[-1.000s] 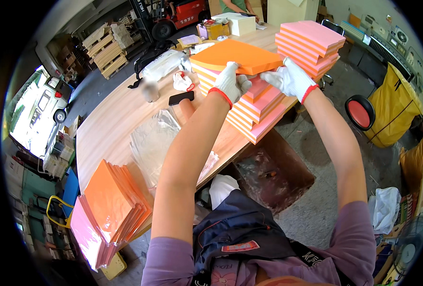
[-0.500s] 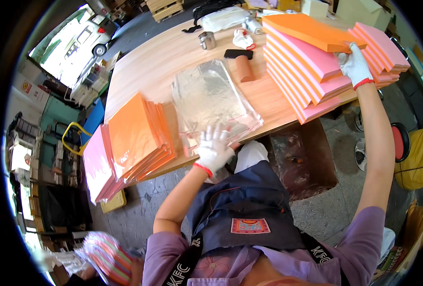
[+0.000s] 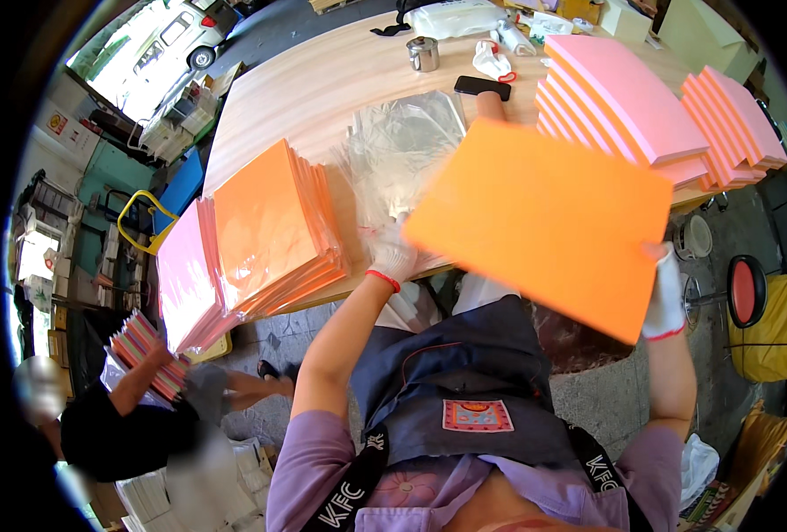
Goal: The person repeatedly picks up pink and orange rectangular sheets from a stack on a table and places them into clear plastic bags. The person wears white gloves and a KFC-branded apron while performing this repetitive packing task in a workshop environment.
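Observation:
My right hand (image 3: 665, 297), in a white glove with a red cuff, grips the right edge of an orange stack of paper (image 3: 544, 226). The stack is held tilted over the table's near edge, slightly blurred. My left hand (image 3: 391, 253), gloved the same way, has its fingers closed at the near edge of a clear plastic bag (image 3: 402, 133). This bag tops a flat pile on the table, partly hidden by the orange stack. The stack's left corner is close beside my left hand; whether they touch I cannot tell.
Left on the table (image 3: 287, 89) lie bagged orange packs (image 3: 269, 222) and bagged pink packs (image 3: 185, 275). Pink and orange paper piles (image 3: 624, 89) stand at right. Beyond are a phone (image 3: 482, 86) and a metal cup (image 3: 423, 55). Another person (image 3: 136, 434) carries striped bundles at lower left.
My right hand has brought the orange stack off the right-hand pile, leftward and nearer to me. My left hand has gone from spread flat to closed at the bag's edge. Another person has come into view.

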The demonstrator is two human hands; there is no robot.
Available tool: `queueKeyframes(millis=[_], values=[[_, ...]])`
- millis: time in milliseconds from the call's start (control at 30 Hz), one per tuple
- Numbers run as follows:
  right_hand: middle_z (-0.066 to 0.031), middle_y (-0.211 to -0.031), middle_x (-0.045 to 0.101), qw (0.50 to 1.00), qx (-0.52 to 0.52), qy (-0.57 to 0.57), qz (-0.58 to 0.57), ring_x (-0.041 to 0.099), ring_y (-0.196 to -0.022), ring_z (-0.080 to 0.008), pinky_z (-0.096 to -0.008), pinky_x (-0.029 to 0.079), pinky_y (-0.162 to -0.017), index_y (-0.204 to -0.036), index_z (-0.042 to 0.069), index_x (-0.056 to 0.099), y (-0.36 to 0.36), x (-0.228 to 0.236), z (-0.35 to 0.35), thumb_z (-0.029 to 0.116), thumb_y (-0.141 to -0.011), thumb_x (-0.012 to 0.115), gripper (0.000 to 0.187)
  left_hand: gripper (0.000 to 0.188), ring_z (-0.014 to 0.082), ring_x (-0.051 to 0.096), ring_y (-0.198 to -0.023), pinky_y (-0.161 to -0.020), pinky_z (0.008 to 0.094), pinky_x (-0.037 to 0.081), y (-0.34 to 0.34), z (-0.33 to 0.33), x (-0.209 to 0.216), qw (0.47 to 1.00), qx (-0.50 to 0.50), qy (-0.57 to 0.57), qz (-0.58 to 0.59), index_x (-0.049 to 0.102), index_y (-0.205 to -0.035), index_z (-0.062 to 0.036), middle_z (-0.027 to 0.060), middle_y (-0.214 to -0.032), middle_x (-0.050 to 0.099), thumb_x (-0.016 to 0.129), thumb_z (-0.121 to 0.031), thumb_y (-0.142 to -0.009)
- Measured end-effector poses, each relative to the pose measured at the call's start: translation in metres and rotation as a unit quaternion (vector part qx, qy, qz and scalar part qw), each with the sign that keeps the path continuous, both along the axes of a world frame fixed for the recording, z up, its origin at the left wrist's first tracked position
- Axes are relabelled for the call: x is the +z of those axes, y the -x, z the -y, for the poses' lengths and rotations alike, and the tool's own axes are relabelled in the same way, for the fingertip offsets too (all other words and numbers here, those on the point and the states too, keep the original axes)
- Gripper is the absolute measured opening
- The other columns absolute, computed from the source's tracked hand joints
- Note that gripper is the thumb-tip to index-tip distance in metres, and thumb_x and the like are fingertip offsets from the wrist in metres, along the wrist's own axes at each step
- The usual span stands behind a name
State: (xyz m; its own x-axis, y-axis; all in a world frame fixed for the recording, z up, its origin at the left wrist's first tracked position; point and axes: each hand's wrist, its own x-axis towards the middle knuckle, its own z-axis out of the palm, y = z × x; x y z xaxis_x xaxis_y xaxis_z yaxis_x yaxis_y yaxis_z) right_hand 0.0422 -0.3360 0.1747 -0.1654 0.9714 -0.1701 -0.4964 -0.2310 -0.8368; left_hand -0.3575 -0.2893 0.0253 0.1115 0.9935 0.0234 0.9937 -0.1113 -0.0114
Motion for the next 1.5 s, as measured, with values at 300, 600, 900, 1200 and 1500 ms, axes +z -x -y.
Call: queueKeyframes(millis=[300,600,900,1200,1500], values=[[-0.0086,-0.107,0.059,0.989,0.118,0.086,0.009,0.06,-0.098,-0.0188,-0.029,0.05,-0.08,-0.12,-0.002,0.048,0.04,-0.038,0.045,0.031,-0.076,0.065,0.058,0.025,0.03,0.058,-0.093,-0.074,0.0389,0.049,0.009,0.008,0.011,0.992,-0.02,-0.044,0.115,0.055,-0.102,-0.0078,0.0123,-0.105,0.056,0.053,-0.021,-0.082],[-0.0071,-0.073,0.061,0.987,0.102,0.118,-0.044,0.04,-0.03,-0.0072,-0.0189,0.029,-0.026,-0.111,-0.003,0.05,0.046,-0.075,0.033,0.024,-0.078,0.061,0.043,0.032,0.032,0.053,-0.097,-0.079,0.0399,0.046,0.018,0.032,0.003,0.951,-0.007,-0.138,0.278,0.054,-0.104,-0.009,0.0114,-0.097,0.056,0.056,-0.008,-0.072],[-0.004,-0.057,0.052,0.988,0.033,0.075,-0.134,0.036,-0.031,-0.0106,-0.0216,0.028,-0.028,-0.103,0.001,0.051,0.06,-0.121,0.026,0.023,-0.089,0.05,0.026,0.019,0.026,0.061,-0.074,-0.06,0.0378,0.048,0.02,0.031,0.03,0.969,0.025,-0.155,0.191,0.056,-0.09,-0.0109,0.0042,-0.088,0.06,0.059,-0.008,-0.072],[-0.0025,-0.063,0.053,0.989,-0.019,0.042,-0.138,0.038,-0.033,-0.0091,-0.0209,0.028,-0.03,-0.11,0.002,0.048,0.128,-0.147,0.033,0.022,-0.083,0.058,0.035,0.047,0.0227,0.062,-0.067,-0.059,0.0306,0.051,0.016,0.04,0.026,0.928,-0.072,-0.248,0.269,0.06,-0.108,-0.0139,0.0038,-0.105,0.063,0.053,0.007,-0.066],[-0.0006,-0.072,0.057,0.99,0.025,0.052,-0.128,0.045,-0.038,-0.0075,-0.0178,0.031,-0.031,-0.107,0.009,0.049,0.168,-0.162,-0.003,0.021,-0.081,0.061,0.031,0.026,0.0112,0.049,-0.046,-0.039,0.0242,0.037,0.011,0.059,0.0,0.657,0.325,-0.046,0.679,0.055,-0.104,-0.0001,0.0066,-0.065,0.056,0.042,-0.001,-0.081]])
